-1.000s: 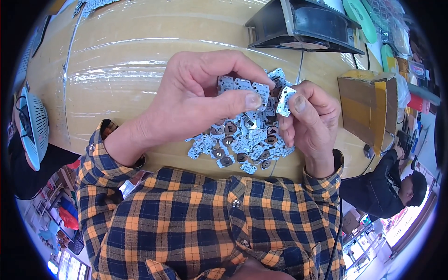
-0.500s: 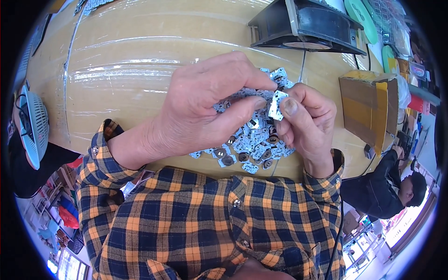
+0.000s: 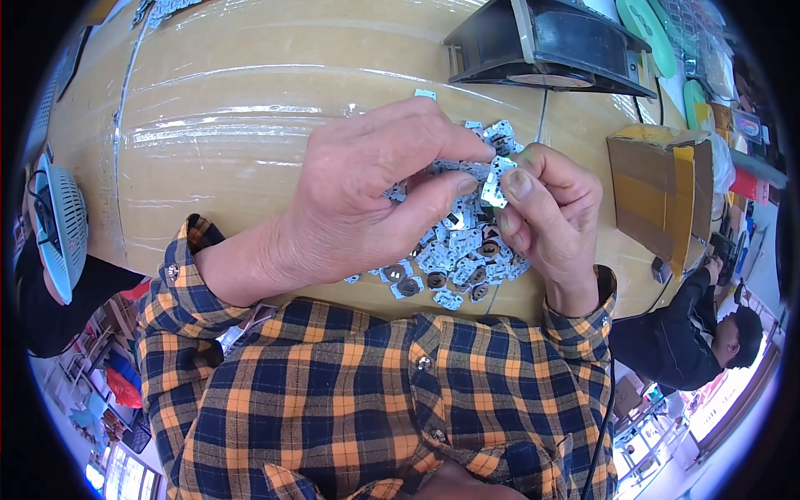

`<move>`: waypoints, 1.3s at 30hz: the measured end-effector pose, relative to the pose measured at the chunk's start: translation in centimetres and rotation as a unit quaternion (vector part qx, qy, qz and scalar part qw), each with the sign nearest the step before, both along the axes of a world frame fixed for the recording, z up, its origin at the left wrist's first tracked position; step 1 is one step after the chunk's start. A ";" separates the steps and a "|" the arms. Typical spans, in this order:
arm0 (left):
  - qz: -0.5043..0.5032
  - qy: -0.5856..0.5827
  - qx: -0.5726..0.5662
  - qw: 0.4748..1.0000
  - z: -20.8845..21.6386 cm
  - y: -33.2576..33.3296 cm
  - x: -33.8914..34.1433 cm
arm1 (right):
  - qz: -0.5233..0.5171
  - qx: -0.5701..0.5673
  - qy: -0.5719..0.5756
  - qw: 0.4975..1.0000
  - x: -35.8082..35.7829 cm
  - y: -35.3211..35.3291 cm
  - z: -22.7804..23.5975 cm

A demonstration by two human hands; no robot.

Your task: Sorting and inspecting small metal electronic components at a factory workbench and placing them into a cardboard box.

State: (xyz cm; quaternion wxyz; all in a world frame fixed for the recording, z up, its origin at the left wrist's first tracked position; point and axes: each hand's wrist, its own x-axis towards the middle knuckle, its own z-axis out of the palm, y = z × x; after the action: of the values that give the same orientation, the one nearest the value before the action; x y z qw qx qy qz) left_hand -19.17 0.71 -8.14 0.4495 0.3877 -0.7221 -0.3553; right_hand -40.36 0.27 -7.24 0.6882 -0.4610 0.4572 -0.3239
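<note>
My right hand (image 3: 554,217) pinches a small white circuit board (image 3: 496,182) between thumb and fingers, held up over a heap. My left hand (image 3: 375,187) is beside it, thumb and forefinger parted, the forefinger tip close to the board's upper edge. Nothing shows between those two fingertips; its other fingers are curled out of sight. Beneath both hands lies the heap of similar small circuit boards (image 3: 462,250), partly hidden by my left hand. Several dark round parts (image 3: 408,287) lie among them. One separate board (image 3: 425,94) peeks out beyond my left knuckles.
A black fan (image 3: 550,50) stands at the far right of the wrapped tabletop (image 3: 225,92). An open cardboard box (image 3: 658,196) is to my right, near a person in dark clothes (image 3: 679,333). A pale blue plastic basket (image 3: 62,221) stands at the left edge.
The pinched board has tilted and risen slightly with my right fingers. My left hand has shifted slightly nearer me, and a board beyond its knuckles now shows.
</note>
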 end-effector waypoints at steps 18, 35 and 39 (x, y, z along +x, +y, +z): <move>0.002 0.124 0.071 0.990 -0.4 -0.2 0.1 | 0.014 -0.101 0.139 0.985 0.4 -0.2 0.6; -0.083 0.199 0.309 0.927 0.4 0.0 0.5 | 0.032 -0.254 0.122 0.959 -0.6 -0.1 0.7; -0.129 0.166 0.273 0.939 -0.3 -0.1 0.7 | 0.068 -0.281 0.123 0.949 -0.3 -0.4 0.6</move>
State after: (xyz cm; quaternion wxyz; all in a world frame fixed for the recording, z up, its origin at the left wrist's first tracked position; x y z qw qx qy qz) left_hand -18.43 0.64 -8.45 0.3901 0.3344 -0.5564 -0.6530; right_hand -40.61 -0.09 -6.68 0.4893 -0.7020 0.3962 -0.3330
